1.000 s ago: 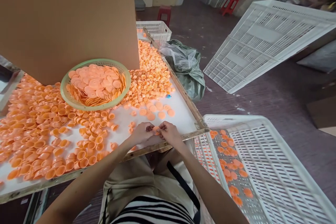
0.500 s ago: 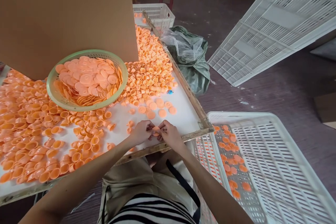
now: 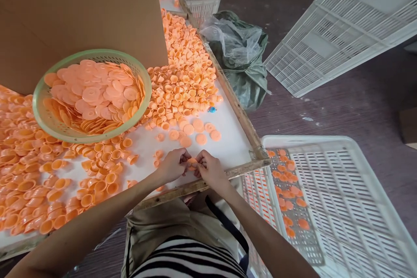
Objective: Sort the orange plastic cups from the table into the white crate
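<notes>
Between the fingertips of my left hand (image 3: 176, 165) and my right hand (image 3: 209, 168) is a small orange plastic disc (image 3: 192, 164). Both hands pinch it from opposite sides, just above the table's front edge. My fingers cover part of it, so its exact shape is hard to make out. Several flat orange discs (image 3: 201, 139) lie on the white tabletop (image 3: 228, 150) beyond my hands. Small orange cups (image 3: 158, 156) sit close to my left hand. A green plastic basket (image 3: 146, 95) heaped with orange discs stands farther left.
Orange cups (image 3: 189, 91) are piled across the table around a cardboard sheet (image 3: 81, 8). A wooden rim (image 3: 234, 95) edges the table. White crates (image 3: 342, 139) stand at the right, one holding orange discs. A green sack (image 3: 244, 65) rests beside the table.
The camera view has shifted slightly, so the basket appears farther left and the far crate higher. Both hands keep hold of the disc, which now shows flatter between the fingers.
</notes>
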Motion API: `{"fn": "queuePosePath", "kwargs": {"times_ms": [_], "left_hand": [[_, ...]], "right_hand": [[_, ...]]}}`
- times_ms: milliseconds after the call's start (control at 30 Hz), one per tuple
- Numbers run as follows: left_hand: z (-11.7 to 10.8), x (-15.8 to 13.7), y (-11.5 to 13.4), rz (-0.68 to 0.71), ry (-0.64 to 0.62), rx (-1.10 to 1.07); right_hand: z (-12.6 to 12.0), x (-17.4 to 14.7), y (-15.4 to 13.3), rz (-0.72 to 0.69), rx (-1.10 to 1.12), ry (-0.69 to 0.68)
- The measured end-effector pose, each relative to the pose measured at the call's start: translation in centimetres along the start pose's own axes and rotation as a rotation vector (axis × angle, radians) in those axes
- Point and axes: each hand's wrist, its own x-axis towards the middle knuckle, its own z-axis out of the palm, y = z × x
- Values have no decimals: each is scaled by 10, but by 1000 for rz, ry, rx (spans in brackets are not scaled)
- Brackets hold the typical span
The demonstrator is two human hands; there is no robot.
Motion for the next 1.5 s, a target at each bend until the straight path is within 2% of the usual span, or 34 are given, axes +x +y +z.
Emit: {"fn": "queuePosePath", "kwargs": {"times_ms": [233, 533, 733, 867, 1000, 1233, 1367, 1433, 1500], "left_hand": [[-2, 8, 1, -21, -18, 82], [-4, 6, 1, -33, -60, 35], [-3, 6, 4, -1, 0, 137], [-3, 11, 3, -57, -16, 128], [-6, 19, 7, -117, -95, 63], [-12, 29, 15, -208, -108, 74], [-11, 22, 18, -215, -109, 62], [-6, 14, 20, -163, -59, 111], [3, 3, 21, -90, 26, 176]], "right_hand": [[1, 5, -3, 106, 57, -18], [-3, 1, -5, 20, -2, -49], [-1, 0, -9, 52, -17, -10], [1, 5, -11, 161, 44, -17], [1, 14, -11, 360, 154, -138], [-3, 23, -16, 491, 78, -196], [0, 19, -18, 445, 86, -174], [3, 14, -18, 369, 100, -156], [3, 6, -18, 283, 79, -79]]}}
